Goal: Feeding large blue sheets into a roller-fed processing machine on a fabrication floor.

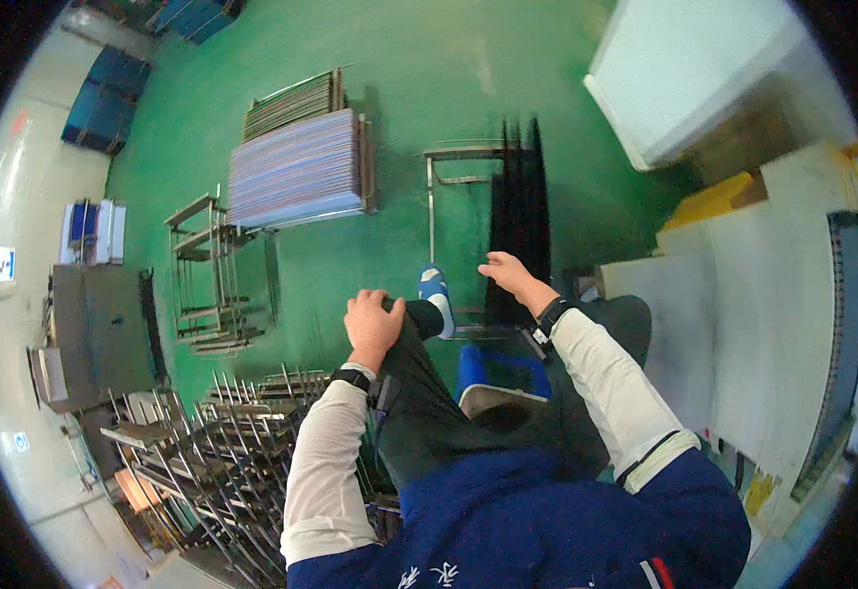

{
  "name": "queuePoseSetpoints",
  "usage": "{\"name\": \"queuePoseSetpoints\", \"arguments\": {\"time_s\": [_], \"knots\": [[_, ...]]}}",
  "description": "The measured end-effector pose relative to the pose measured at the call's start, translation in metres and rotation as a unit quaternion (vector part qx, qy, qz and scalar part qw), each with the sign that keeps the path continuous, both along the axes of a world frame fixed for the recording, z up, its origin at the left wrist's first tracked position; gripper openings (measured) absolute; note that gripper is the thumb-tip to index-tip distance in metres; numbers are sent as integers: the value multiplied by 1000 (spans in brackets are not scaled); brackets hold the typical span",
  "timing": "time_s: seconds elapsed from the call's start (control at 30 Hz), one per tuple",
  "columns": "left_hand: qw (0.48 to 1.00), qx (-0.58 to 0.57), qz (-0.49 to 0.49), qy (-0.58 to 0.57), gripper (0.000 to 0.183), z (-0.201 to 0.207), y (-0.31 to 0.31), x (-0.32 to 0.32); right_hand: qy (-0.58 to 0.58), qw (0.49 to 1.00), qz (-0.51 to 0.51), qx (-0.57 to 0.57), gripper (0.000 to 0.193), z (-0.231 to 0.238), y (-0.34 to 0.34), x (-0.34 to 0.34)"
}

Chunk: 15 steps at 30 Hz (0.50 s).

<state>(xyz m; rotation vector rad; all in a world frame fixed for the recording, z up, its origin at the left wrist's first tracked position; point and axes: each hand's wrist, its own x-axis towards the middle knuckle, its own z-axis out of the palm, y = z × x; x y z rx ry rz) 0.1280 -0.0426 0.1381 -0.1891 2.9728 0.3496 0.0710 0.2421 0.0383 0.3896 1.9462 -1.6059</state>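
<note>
My left hand (372, 329) lies over my bent left knee, palm down, with its fingers spread on the dark trousers (414, 393). Out in front of my right leg, my right hand (512, 278) hangs in the air, fingers loosely bent and a little apart. Nothing shows between them. Behind that hand stands a metal rack (431, 206) with a tall stack of thin black pieces (519, 196) at its right side; the stack is blurred. One foot in a blue shoe (434, 284) is on the floor beside the rack. Each wrist has a dark band.
Between my legs is a blue stool or bin (472, 371), partly hidden. Ahead left stands a rack of stacked blue-white sheets (296, 167), beside a bare metal rack (218, 265). Several metal frames (223, 432) crowd the lower left. At right are pale cabinets (743, 324) and a white container (694, 69).
</note>
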Motion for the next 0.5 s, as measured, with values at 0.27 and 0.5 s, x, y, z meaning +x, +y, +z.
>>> {"name": "queuePoseSetpoints", "arguments": {"time_s": [0.27, 0.5], "knots": [[999, 45, 13, -26, 35, 13, -1, -10, 26, 986, -40, 159, 47, -63, -27, -39], [997, 62, 36, -42, 36, 15, -3, -10, -55, 991, -94, 77, 75, -182, -9, -81]]}}
